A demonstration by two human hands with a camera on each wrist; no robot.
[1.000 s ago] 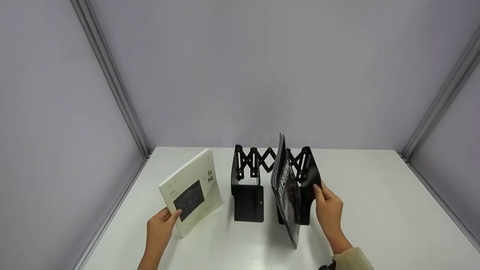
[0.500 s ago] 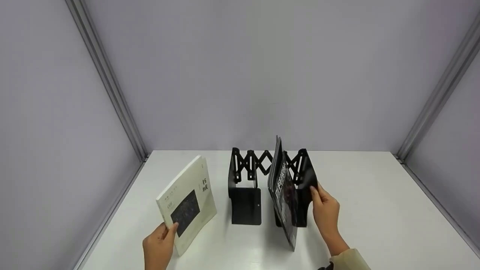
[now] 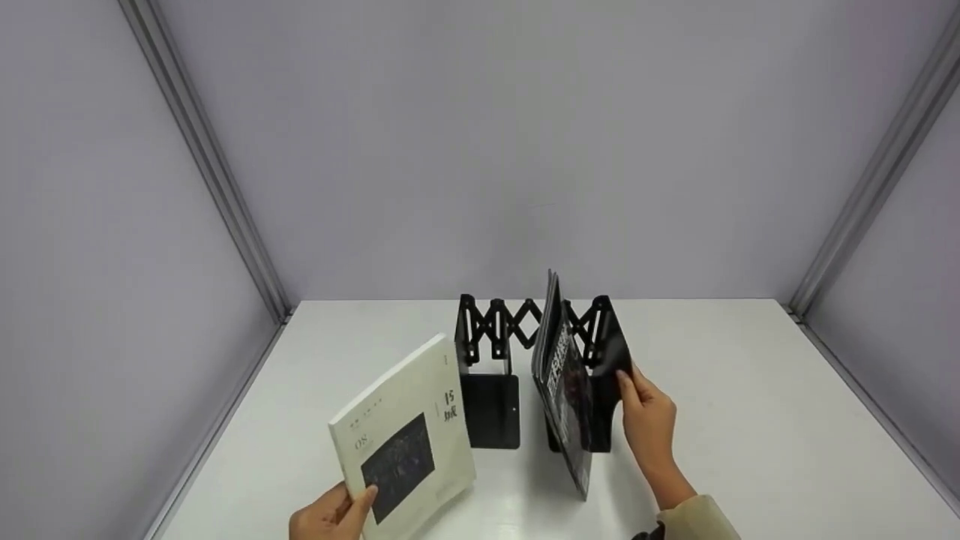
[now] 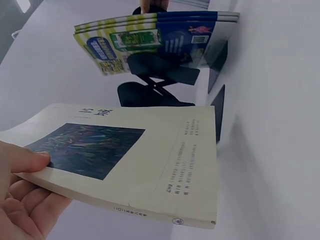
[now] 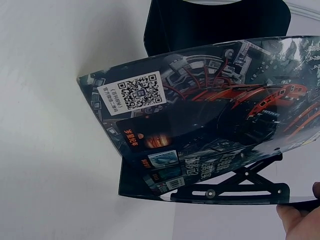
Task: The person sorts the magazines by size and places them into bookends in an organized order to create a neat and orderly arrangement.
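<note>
My left hand [image 3: 334, 514] pinches a cream-coloured book [image 3: 409, 397] by its lower left edge, thumb on the dark cover picture. The book is tilted in the air at the front left of a black expandable bookend [image 3: 491, 412]. My right hand [image 3: 649, 424] grips the bookend's right end plate between thumb and fingers. Several thin magazines [image 3: 559, 390] stand inside the bookend towards its right side, leaning. In the left wrist view, the magazines [image 4: 175, 40] show a yellow and blue cover; the right wrist view shows a dark, orange-patterned cover [image 5: 215, 105].
A white table [image 3: 750, 420] carries everything. Grey panels [image 3: 525, 150] enclose it at the back and both sides. Between the bookend's left plate and the magazines there is a gap, crossed at the back by scissor-like black linkage [image 3: 491, 330].
The left hand has moved nearer and, after a slight leftward shift, to the right, bringing the book in front of the bookend's left side. The right hand keeps its hold on the end plate.
</note>
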